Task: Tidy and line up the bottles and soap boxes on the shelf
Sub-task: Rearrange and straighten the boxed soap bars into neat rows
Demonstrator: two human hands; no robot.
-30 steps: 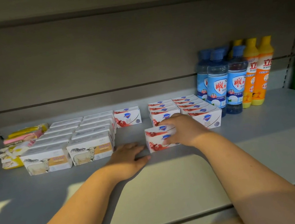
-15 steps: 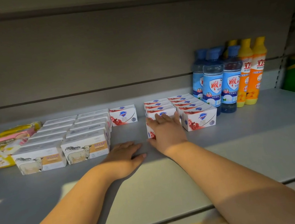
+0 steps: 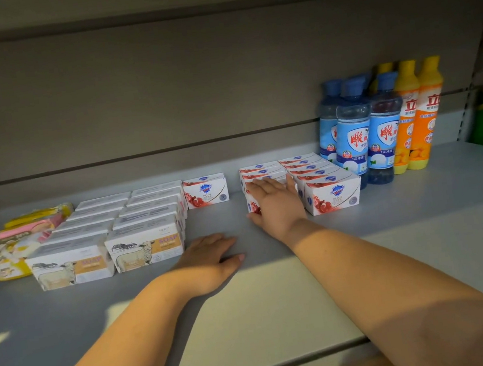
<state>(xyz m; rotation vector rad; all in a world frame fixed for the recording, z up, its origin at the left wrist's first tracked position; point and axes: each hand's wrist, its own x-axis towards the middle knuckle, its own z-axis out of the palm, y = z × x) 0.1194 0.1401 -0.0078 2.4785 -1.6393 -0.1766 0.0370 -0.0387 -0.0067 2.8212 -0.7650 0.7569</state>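
Your right hand [image 3: 274, 203] lay flat, fingers straight, over the front red-and-white soap box [image 3: 253, 207], which sat on the shelf [image 3: 425, 219] left of the blue bottles [image 3: 355, 139], just beside a row of matching boxes [image 3: 331, 193]. Your left hand [image 3: 210, 258] rested palm-down on the shelf, farther left of the bottles, fingers relaxed, holding nothing.
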